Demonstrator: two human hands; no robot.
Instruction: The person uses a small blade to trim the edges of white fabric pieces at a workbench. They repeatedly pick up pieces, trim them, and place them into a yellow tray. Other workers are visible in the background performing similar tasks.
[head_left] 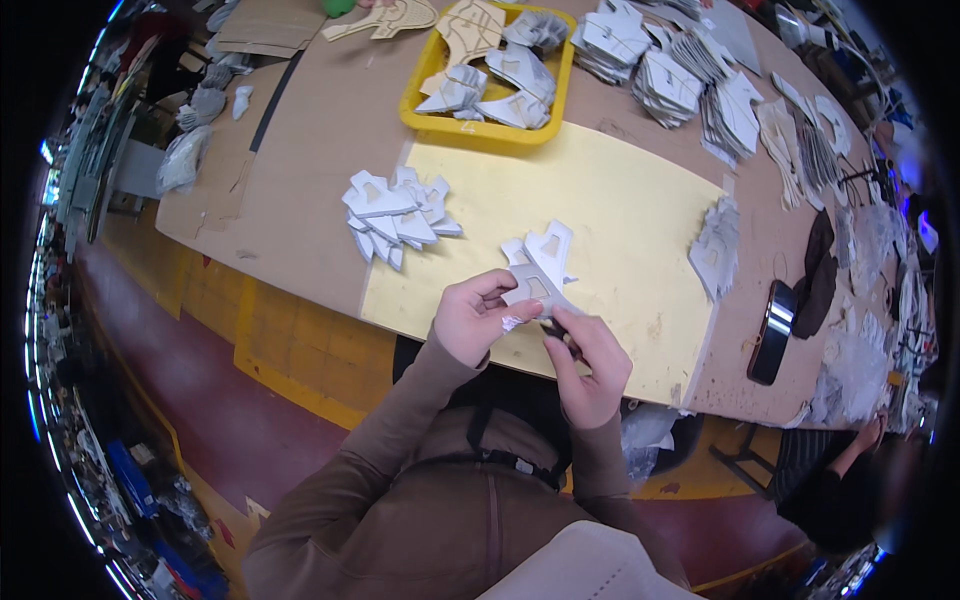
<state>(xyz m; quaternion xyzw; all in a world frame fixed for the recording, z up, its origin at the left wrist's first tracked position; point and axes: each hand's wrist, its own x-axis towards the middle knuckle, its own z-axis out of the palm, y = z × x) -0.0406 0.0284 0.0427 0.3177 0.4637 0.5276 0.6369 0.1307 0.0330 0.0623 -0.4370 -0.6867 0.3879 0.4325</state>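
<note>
The wide brown cardboard-covered surface runs across the upper part of the view, and a large pale yellow sheet lies flat on its near side. Past the sheet's far edge stands a yellow plastic tray holding loose grey-white die-cut pieces, and to the right of it bundled stacks of grey-white cut pieces crowd the far corner. A fanned pile of white die-cut card pieces lies at the yellow sheet's left edge, and a smaller grey pile sits at its right edge. A dark flat phone-like slab rests near the surface's near right edge. Both brown-sleeved forearms rise from the lower edge and meet above the near edge of the yellow sheet. The left hand is curled, knuckles up, its fingers closed on the lower left of a small stack of white die-cut card pieces with a cut-out window. The right hand is turned palm inward, its thumb and fingers pinched together on the stack's lower right end, where something small and dark shows that I cannot make out. The stack is held just above the sheet, its long axis running from the hands up and away, tilted slightly right, the notched end pointing toward the tray.
</note>
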